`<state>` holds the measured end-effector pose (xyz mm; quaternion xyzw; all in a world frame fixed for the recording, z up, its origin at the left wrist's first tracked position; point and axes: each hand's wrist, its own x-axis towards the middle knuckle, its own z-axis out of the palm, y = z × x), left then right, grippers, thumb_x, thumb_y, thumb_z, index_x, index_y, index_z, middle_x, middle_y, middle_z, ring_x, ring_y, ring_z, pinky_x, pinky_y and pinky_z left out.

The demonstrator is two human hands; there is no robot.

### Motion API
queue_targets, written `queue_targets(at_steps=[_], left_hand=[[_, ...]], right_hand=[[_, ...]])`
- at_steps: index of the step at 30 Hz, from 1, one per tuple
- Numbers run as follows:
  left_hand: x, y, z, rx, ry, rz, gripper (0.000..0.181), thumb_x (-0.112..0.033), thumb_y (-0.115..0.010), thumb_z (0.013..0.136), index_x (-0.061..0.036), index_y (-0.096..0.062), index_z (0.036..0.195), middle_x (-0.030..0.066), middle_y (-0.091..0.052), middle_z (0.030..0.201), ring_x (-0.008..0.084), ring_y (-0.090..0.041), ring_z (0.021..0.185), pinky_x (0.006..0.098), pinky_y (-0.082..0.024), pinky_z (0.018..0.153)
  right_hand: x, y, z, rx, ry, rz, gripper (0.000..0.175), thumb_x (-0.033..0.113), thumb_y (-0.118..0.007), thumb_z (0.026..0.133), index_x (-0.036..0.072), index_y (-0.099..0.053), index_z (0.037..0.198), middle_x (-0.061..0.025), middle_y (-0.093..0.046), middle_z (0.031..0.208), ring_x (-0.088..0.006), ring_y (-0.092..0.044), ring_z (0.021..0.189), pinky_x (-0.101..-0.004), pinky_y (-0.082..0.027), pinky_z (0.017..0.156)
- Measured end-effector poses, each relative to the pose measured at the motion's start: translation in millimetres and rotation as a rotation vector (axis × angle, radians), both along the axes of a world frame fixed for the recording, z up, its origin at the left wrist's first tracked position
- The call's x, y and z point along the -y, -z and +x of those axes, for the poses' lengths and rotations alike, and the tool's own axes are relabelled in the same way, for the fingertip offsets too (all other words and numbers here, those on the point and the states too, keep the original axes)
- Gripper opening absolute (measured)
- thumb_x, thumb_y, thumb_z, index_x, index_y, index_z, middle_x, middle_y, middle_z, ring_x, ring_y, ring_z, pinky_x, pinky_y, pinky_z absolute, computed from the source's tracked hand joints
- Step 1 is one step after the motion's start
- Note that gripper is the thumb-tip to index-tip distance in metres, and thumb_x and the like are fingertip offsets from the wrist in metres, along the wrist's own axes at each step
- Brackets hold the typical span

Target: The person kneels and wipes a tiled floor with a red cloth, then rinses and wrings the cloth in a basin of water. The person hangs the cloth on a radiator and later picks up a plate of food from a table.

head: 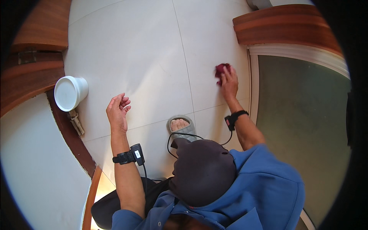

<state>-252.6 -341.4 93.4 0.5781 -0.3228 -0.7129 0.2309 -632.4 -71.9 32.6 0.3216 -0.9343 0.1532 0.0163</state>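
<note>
My right hand [229, 83] presses a crumpled dark red cloth [221, 70] against the pale tiled floor [149, 57], close to the frame of a glass panel on the right. Part of the cloth is covered by the fingers, and the hand looks slightly blurred. On the other side, my left hand [118, 110] hangs above the tiles with its fingers loosely curled and nothing in it. A white lidded bucket [70, 93] stands to the left of that hand, beside the wooden door frame.
Both wrists carry strapped black devices [137, 154] with cables. A grey slipper [181, 126] holds my foot below centre. Behind the bucket is a pale stick-like object [76, 122]. Wooden trim [281, 26] and a frosted glass panel [302, 115] border the right; a brown door frame [69, 132] borders the left.
</note>
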Motion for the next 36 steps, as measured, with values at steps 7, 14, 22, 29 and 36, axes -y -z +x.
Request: queue_targets(at_steps=[7, 14, 22, 29, 36], left_hand=[[0.1, 3.0, -1.7, -0.038, -0.01, 0.008, 0.027, -0.023, -0.059, 0.1, -0.0009, -0.068, 0.112, 0.0065, -0.067, 0.094, 0.0163, -0.063, 0.087, 0.0305, -0.051, 0.075], [1.9, 1.4, 9.8, -0.049, -0.11, -0.013, 0.029, -0.023, -0.06, 0.099, -0.0001, -0.067, 0.115, 0.0063, -0.066, 0.093, 0.0164, -0.062, 0.088, 0.031, -0.051, 0.077], [-28.0, 4.4, 31.6, 0.075, -0.197, 0.174, 0.029, -0.022, -0.06, 0.1, 0.0, -0.067, 0.116, 0.0063, -0.067, 0.09, 0.0154, -0.062, 0.084, 0.0308, -0.05, 0.074], [-77.5, -48.2, 50.2, 0.079, -0.136, 0.27, 0.028, -0.022, -0.06, 0.1, 0.0007, -0.068, 0.114, 0.0067, -0.067, 0.089, 0.0155, -0.063, 0.081, 0.0292, -0.051, 0.073], [-91.7, -108.6, 76.4, 0.166, -0.174, 0.338, 0.028, -0.021, -0.061, 0.1, 0.0019, -0.068, 0.115, 0.0074, -0.068, 0.09, 0.0157, -0.063, 0.082, 0.0299, -0.051, 0.073]], right_hand=[[157.9, -3.3, 3.3, 0.277, -0.126, -0.327, 0.042, 0.037, -0.074, 0.088, 0.01, -0.073, 0.12, -0.0111, -0.056, 0.137, -0.0313, -0.057, 0.121, -0.0385, -0.049, 0.101], [54.8, 28.8, 53.6, 0.03, -0.482, -0.11, 0.036, 0.018, -0.068, 0.094, 0.015, -0.067, 0.13, -0.0133, -0.056, 0.142, -0.0372, -0.053, 0.128, -0.0475, -0.044, 0.107], [-7.1, 76.2, 51.6, 0.521, 0.706, -0.023, 0.044, 0.026, -0.056, 0.104, 0.009, -0.05, 0.144, -0.0113, -0.066, 0.114, -0.0225, -0.068, 0.082, -0.0341, -0.061, 0.062], [173.2, 19.5, 149.5, 0.345, -0.198, -0.111, 0.038, 0.011, -0.065, 0.094, 0.014, -0.064, 0.132, -0.0172, -0.054, 0.141, -0.0425, -0.049, 0.129, -0.0445, -0.046, 0.104], [183.1, 6.2, 184.1, 0.162, -0.632, 0.062, 0.053, 0.006, -0.072, 0.081, 0.023, -0.062, 0.13, -0.0057, -0.049, 0.15, -0.0324, -0.047, 0.14, -0.0411, -0.053, 0.101]])
